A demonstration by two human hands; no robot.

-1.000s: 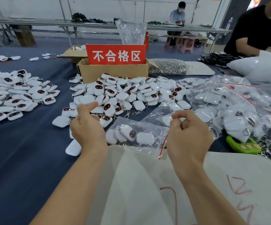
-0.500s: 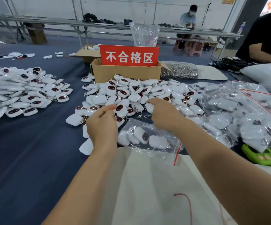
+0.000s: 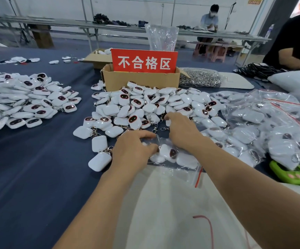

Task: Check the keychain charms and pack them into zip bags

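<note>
Charms (image 3: 136, 121) are lying heaped midway across the surface (image 3: 28, 177), a few sitting inside a bag (image 3: 181, 169) nearer the front edge. Left grip (image 3: 133, 150) is pinching the bag; right grip (image 3: 181, 130) is touching the heap, clamped or apart I cannot tell.

Light: bright, even and diffuse, from overhead; no lamp in view. Shadows are soft and short, only thin dark rims under the charms (image 3: 145, 108) on the counter (image 3: 28, 177). Small specular spots on the glossy white shells. Streaky glare on the packed bags (image 3: 271, 126) at the counter's right edge and on the zip bag (image 3: 179, 170) near its front edge. Far wall (image 3: 118, 8) close to clipping. Wide-angle bowing of the far benches (image 3: 55, 22); the bottom edge looks stretched. Smear at the right edge; the background person (image 3: 209, 18) is soft.
</note>
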